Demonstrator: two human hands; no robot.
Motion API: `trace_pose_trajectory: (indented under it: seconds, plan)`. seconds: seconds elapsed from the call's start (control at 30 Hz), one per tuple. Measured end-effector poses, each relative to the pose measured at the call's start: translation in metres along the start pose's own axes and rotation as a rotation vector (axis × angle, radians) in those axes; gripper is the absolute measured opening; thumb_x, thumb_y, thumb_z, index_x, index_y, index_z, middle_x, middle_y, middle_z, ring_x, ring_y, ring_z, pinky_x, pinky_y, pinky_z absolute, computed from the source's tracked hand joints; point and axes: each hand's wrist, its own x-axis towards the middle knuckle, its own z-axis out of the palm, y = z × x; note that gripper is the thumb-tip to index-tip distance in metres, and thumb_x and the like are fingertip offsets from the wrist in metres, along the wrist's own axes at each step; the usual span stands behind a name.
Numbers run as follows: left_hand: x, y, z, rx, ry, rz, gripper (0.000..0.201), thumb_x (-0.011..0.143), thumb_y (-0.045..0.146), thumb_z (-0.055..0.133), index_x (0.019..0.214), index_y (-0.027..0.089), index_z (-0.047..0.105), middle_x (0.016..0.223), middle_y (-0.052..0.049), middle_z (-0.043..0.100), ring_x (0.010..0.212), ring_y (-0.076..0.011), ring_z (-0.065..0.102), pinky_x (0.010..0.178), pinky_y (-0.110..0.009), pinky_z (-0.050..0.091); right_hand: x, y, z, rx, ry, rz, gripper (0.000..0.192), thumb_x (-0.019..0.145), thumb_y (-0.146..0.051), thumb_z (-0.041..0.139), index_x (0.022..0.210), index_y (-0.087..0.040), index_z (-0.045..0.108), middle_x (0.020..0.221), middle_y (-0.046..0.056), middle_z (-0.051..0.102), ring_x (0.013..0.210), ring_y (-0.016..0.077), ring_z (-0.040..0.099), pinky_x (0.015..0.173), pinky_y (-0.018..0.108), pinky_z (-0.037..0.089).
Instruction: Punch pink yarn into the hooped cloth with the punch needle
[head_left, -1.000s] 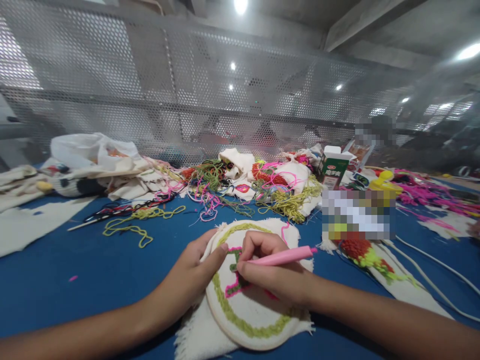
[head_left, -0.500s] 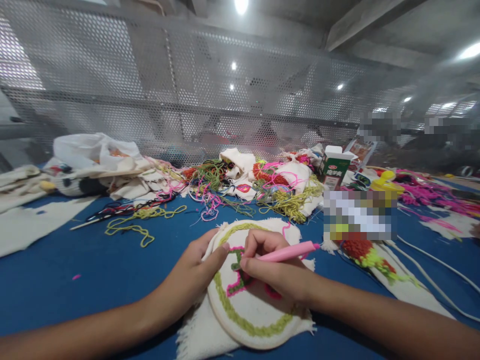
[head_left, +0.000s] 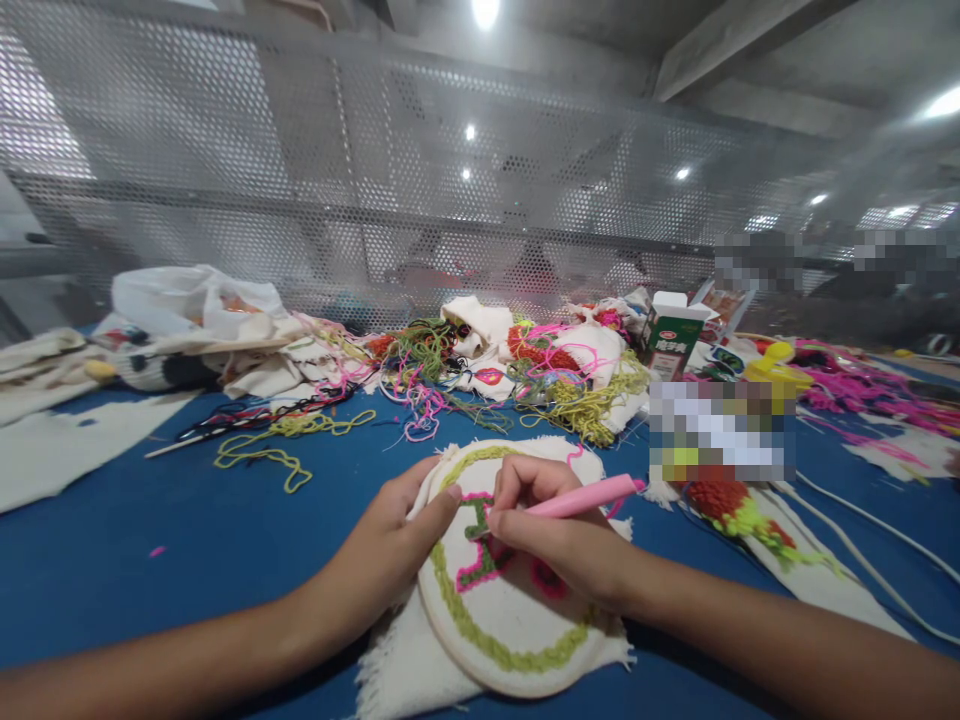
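Note:
White cloth with frayed edges is stretched in a round embroidery hoop [head_left: 517, 690]. A ring of olive-green yarn runs around the cloth, and inside it is a green letter shape [head_left: 478, 575] outlined in pink. The hoop's left rim is gripped by my left hand [head_left: 409, 520], thumb on the cloth and fingers hidden beneath. In my right hand [head_left: 544, 520] is a pink punch needle [head_left: 585, 497], slanted with its back end to the right. Its tip is hidden by my fingers over the letter. Pink yarn trails from its back end.
Tangled yarn and cloth scraps [head_left: 480, 330] are heaped along the back of the blue table [head_left: 187, 560]. A green box [head_left: 670, 340] and a yellow object [head_left: 780, 375] stand at the right. White cords [head_left: 862, 510] cross the right side. A perforated metal screen [head_left: 420, 150] rises behind.
The punch needle and my right hand have shifted very slightly, and the pink back end of the tool sits a little higher. My left hand keeps its grip on the hoop.

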Motion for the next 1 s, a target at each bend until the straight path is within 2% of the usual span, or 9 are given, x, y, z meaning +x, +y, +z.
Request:
trace_pose_trajectory:
  seconds: [1.0]
  plan:
    - [-0.0015,0.0009,0.0006,-0.070,-0.012,-0.035,0.043,0.078,0.038,0.052,0.113,0.014,0.051,0.095,-0.007,0.067,0.073,-0.0195,0.062,0.062,-0.027,0.049,-0.0008,-0.0051,0.0011,0.205,0.002,0.023,0.014,0.063,-0.012,0.053,0.055,-0.017,0.042,0.052,-0.005,0.048,0.050,0.0073,0.049,0.048,0.021,0.036]
